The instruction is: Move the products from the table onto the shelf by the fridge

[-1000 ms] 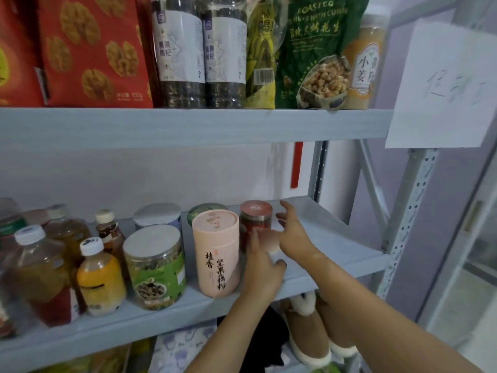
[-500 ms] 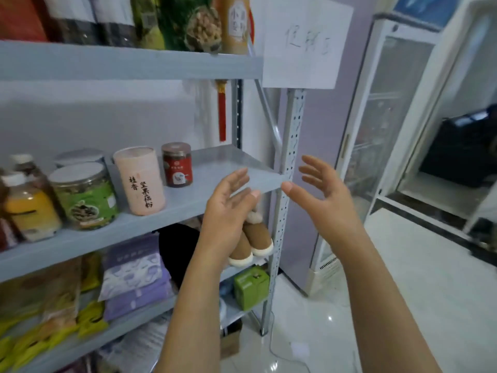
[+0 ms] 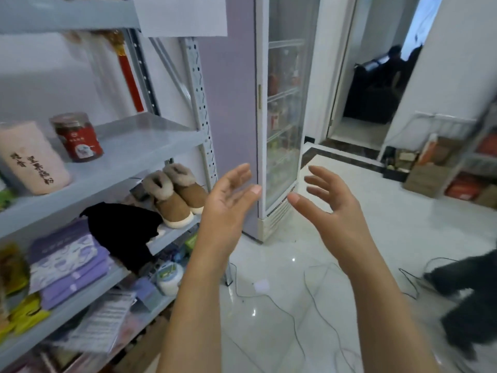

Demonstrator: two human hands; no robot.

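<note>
STATE | left hand (image 3: 228, 208) fingers (image 3: 238, 172) spread, empty | right hand (image 3: 336, 211) likewise | shelf (image 3: 150, 146) lies left, nearer left hand | products out of view

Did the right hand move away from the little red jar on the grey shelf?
Yes. The right hand was beside the small red round jar; now it is off to the right, past the grey perforated metal shelf post.
</note>
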